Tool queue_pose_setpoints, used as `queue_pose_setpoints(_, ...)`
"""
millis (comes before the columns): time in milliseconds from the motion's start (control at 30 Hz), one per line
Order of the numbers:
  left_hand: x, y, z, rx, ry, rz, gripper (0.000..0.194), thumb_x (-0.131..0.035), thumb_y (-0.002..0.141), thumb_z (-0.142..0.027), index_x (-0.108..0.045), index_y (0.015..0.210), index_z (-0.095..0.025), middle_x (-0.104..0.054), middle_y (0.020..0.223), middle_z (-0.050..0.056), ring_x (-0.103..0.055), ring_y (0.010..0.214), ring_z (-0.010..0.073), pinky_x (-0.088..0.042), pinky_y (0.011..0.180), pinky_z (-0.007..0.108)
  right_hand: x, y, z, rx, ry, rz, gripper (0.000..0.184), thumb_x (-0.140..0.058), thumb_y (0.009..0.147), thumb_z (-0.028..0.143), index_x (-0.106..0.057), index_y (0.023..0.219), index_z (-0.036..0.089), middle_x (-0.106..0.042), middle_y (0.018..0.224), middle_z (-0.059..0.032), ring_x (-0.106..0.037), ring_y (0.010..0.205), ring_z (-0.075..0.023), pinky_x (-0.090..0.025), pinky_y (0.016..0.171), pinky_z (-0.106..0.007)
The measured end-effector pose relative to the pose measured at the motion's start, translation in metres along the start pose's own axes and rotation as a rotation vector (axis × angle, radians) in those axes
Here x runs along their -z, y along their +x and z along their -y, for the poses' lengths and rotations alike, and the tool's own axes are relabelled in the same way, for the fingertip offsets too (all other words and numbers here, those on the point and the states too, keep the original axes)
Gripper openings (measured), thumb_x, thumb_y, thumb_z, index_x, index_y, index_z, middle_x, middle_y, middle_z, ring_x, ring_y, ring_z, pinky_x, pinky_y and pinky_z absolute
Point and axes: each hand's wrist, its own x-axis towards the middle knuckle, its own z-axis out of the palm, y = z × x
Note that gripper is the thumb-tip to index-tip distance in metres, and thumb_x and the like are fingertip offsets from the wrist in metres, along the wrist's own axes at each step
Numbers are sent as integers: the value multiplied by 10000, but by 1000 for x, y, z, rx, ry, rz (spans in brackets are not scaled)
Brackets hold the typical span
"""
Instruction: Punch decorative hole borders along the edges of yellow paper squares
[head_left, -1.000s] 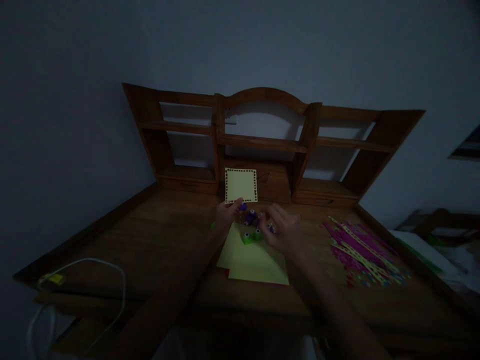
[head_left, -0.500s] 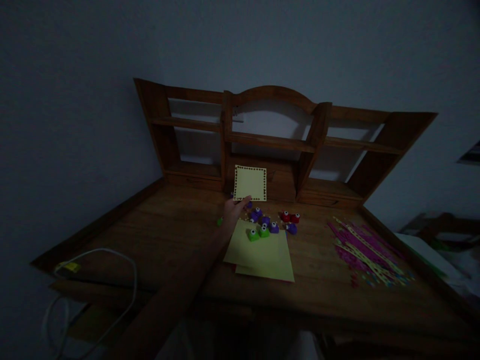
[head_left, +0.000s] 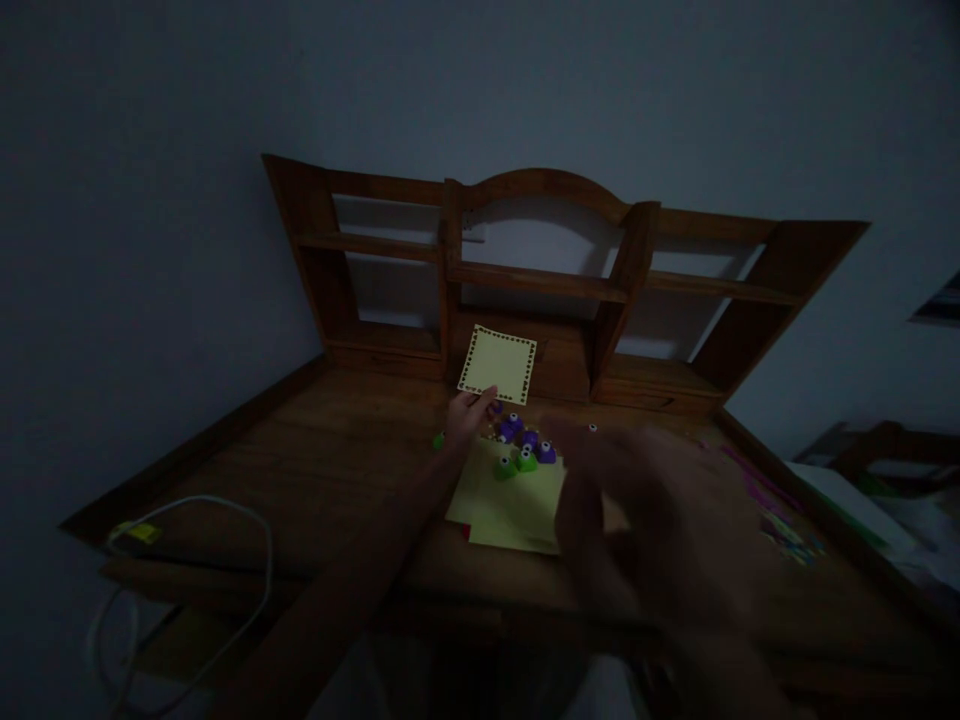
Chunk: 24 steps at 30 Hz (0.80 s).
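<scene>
My left hand (head_left: 466, 412) pinches the lower edge of a yellow paper square (head_left: 499, 365) with a row of small dark shapes punched or printed along its border. The sheet is held up, tilted, near the back of the desk. My right hand (head_left: 660, 510) is close to the camera and smeared by motion, so its fingers cannot be read. Below the left hand are purple craft punches (head_left: 511, 428) and green craft punches (head_left: 526, 460). The green ones rest on yellow paper sheets (head_left: 502, 520) with a bit of red at one corner.
A wooden desk (head_left: 322, 470) with a raised shelf unit (head_left: 540, 285) stands against the wall. Pink strips and small coloured bits (head_left: 795, 540) lie at the right, partly behind my right hand. A white cable (head_left: 255, 515) loops over the front left edge.
My right hand has come into view from the lower right, covering the red punches and much of the pink strips. The held paper square has tilted clockwise slightly in my left hand.
</scene>
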Motion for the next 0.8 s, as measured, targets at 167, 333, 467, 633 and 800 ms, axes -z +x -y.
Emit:
queue_pose_setpoints(167, -2, -5, -10, 18, -145, 3, 369, -766, 664, -482, -648, 695, -134, -677, 669, 53, -612, 554, 140, -496, 577, 264, -62, -21, -126, -104, -261, -54, 224, -492, 860, 204, -661, 1005, 183, -678, 754, -34, -610, 635, -161, -396, 602, -266)
queue_pose_setpoints(333, -6, -10, -15, 32, -152, -22, 306, -786, 652, -409, -682, 733, -132, -695, 685, 65, -635, 586, 165, -505, 586, 277, -92, -82, -207, -534, -416, 112, 250, -466, 876, 291, -661, 985, 181, -687, 800, -64, -574, 627, -170, -317, 576, -262)
queue_pose_setpoints(467, -6, -9, -7, 11, -136, -2, 321, -804, 623, -393, -693, 759, -124, -709, 714, 72, -616, 553, 150, -487, 547, 264, -85, -101, -238, -733, -449, 142, 282, -467, 866, 325, -669, 980, 164, -690, 851, -106, -597, 710, -209, -335, 598, -270)
queue_pose_setpoints(633, -3, -5, 2, 32, -82, -13, 302, -788, 628, -396, -702, 706, -118, -712, 706, 79, -618, 559, 151, -491, 553, 259, -85, -107, -253, -773, -482, 319, 326, -454, 894, 393, -696, 940, 179, -710, 903, -126, -623, 729, -218, -343, 595, -277)
queue_pose_setpoints(800, -3, -8, -6, 44, -46, -50, 274, -781, 637, -386, -693, 628, -126, -688, 642, 67, -606, 552, 146, -484, 554, 249, -97, -112, -248, -713, -319, 497, 319, -507, 888, 410, -708, 1013, 196, -719, 911, -109, -645, 743, -203, -364, 597, -257)
